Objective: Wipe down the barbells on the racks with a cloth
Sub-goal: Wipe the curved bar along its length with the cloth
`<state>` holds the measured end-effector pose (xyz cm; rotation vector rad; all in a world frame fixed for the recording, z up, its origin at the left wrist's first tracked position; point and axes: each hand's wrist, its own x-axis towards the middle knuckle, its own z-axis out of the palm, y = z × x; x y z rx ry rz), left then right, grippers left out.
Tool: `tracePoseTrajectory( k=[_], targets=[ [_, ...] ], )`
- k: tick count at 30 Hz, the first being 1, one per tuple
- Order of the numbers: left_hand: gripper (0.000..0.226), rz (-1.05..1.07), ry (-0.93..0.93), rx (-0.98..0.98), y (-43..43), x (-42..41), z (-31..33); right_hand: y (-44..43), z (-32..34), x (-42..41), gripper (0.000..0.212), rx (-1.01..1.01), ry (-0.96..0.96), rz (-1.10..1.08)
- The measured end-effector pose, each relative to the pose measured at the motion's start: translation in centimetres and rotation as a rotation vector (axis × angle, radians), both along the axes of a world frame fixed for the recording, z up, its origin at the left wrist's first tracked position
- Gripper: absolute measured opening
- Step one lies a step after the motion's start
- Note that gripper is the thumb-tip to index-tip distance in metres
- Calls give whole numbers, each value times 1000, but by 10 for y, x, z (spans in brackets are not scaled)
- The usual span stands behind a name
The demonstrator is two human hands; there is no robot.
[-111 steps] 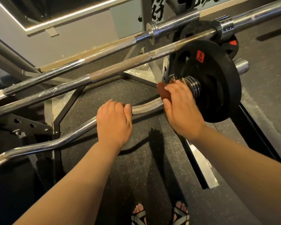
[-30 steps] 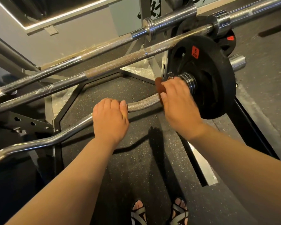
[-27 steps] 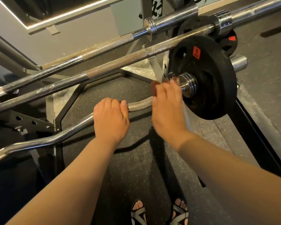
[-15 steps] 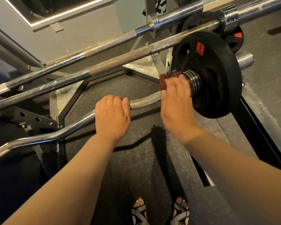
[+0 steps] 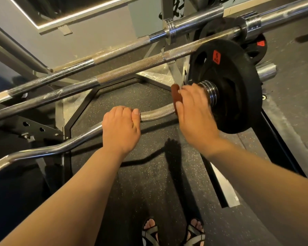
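Right hand: fingers close together, curled over a brown cloth, pinching it round the curl bar just beside the ribbed collar; left hand: fingers pressed together, wrapped over the same bar, thumb lying on top; bar chrome, wavy, grey knurling between the hands, nearest of three; black plate on its right end; two straight bars beyond, knurling brownish.

Just the one cam, head-worn and wide-angle, tilted steeply down, close over the curl bar, sandalled feet at the bottom edge.
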<state>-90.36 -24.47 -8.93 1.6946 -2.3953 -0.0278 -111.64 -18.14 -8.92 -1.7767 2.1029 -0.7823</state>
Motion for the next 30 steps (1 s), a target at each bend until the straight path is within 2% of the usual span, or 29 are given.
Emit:
tracePoseTrajectory(
  k=[4, 10, 17, 21, 26, 30],
  targets=[
    [59, -1, 13, 21, 0, 0, 0, 23, -11, 6, 56, 22, -46, -4],
    [61, 6, 2, 37, 0, -1, 1, -22, 11, 3, 45, 61, 233, -18],
    [58, 16, -12, 37, 0, 0, 0, 15, -3, 4, 54, -12, 237, 64],
    [58, 14, -14, 59, -1, -1, 1, -24, 23, -5, 49, 123, 346, 122],
    [58, 27, -23, 36, -2, -1, -2, -7, 15, 31, 35, 28, 172, -83],
    [59, 39, -45, 37, -3, 0, -4, -4, 12, 73, 42, 8, 164, 106]
  ],
)
